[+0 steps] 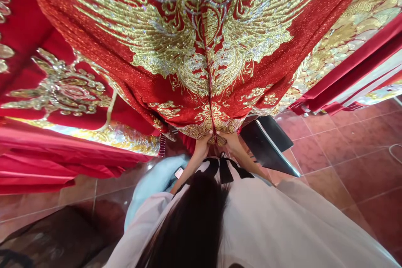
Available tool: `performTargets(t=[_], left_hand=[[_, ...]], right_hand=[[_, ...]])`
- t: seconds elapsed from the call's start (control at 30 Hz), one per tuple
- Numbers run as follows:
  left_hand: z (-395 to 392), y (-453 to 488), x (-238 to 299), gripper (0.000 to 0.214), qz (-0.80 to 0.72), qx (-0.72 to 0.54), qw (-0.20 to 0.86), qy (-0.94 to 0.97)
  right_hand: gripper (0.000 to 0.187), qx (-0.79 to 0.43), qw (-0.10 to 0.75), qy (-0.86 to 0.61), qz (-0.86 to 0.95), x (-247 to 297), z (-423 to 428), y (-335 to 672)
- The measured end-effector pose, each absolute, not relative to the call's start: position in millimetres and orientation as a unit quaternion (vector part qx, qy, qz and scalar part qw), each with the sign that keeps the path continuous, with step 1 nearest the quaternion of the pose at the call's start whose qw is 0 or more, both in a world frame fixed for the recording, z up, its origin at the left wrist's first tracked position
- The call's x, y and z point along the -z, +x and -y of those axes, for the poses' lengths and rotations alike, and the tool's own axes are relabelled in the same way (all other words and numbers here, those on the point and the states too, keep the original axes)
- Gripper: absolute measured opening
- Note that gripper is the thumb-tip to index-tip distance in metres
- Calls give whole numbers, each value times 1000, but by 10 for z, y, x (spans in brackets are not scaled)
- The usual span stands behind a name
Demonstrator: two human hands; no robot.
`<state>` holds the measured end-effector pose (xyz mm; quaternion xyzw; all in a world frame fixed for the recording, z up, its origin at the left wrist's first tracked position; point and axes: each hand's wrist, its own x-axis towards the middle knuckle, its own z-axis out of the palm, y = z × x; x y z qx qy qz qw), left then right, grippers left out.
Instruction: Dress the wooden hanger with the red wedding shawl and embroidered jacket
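A red jacket [163, 81] with gold and silver bird embroidery hangs in front of me, its centre seam running straight down. At its scalloped gold hem, my left hand [204, 140] grips the edge just left of the seam. My right hand [230, 139] holds the same hem just right of the seam, close to the other hand. Both thumbs lie on the front of the cloth; the other fingers are hidden behind it.
Red garments with beaded ornament [75, 90] hang at the left. A gold-patterned garment [342, 37] and red cloth [354, 65] hang at the right. A black panel with a shiny edge [266, 146] is near my right forearm. Below is a reddish tiled floor [333, 146]; a dark bag-like object [53, 234] lies lower left.
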<state>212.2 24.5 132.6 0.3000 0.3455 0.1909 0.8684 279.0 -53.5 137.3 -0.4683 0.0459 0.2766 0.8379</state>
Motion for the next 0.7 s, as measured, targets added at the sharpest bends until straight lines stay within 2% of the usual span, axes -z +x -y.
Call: performTargets(t=[0.7], left_hand=[[-310, 2174, -1273, 50, -345, -198, 864, 308]], right_hand=[[44, -294, 834, -462, -75, -1299, 457, 2831]])
